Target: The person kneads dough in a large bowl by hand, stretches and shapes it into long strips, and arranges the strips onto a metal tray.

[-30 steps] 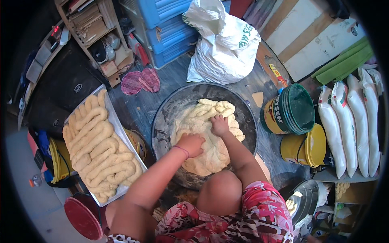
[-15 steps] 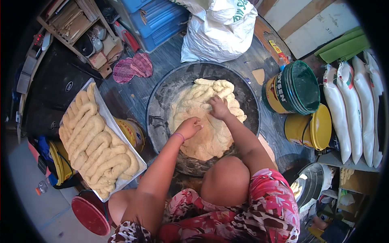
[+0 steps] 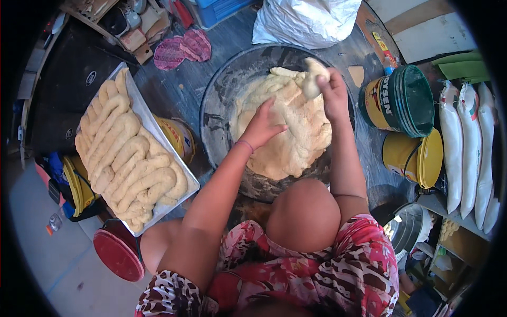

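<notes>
A wide dark round basin (image 3: 214, 127) holds a big pale mound of dough (image 3: 296, 148) with rolled strands at its back. My right hand (image 3: 332, 92), at the basin's upper right, grips a piece of dough (image 3: 316, 68) lifted off the mound. My left hand (image 3: 262, 126) rests on the mound's left part, thumb and fingers spread apart. To the left, a metal tray (image 3: 190, 186) carries several long, looped, crowded strands of dough (image 3: 121, 158).
At the right stand a green-rimmed bucket (image 3: 401, 100), a yellow lidded bucket (image 3: 422, 158) and several long white packs (image 3: 467, 148). A white sack (image 3: 301, 24) and pink cloths (image 3: 179, 50) lie behind the basin. A red lidded container (image 3: 116, 253) sits lower left.
My right hand has moved up and right and lifted a piece of dough from the mound. My left hand's fingers have spread. The view has shifted, so the basin appears higher.
</notes>
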A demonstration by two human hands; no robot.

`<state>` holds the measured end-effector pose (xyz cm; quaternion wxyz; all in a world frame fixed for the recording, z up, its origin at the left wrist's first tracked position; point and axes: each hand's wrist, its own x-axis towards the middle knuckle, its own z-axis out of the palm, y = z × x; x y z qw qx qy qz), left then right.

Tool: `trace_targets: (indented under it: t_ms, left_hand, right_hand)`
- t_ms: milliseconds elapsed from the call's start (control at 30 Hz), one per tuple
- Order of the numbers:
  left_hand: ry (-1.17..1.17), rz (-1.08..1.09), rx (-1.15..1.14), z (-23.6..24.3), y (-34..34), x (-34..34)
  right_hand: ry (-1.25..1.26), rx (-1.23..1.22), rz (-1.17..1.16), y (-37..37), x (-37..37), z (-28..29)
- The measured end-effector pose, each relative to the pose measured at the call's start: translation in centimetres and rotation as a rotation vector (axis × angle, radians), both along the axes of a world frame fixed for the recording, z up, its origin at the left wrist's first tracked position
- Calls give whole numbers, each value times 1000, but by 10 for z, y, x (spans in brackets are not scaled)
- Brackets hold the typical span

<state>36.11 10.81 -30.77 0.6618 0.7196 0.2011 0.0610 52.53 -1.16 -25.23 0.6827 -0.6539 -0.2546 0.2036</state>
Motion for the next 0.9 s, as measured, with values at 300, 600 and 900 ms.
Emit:
trace_targets:
  t_ms: [300, 600, 900]
  left_hand:
    - [-48, 123, -398, 28, 18, -4]
    - [-160, 237, -723, 37, 42, -20]
    - [171, 242, -896, -29, 11, -33]
  right_hand:
    - [-233, -360, 599, 35, -23, -43]
    - [-116, -334, -104, -22, 29, -94]
    - [-181, -495, 410, -56, 33, 58]
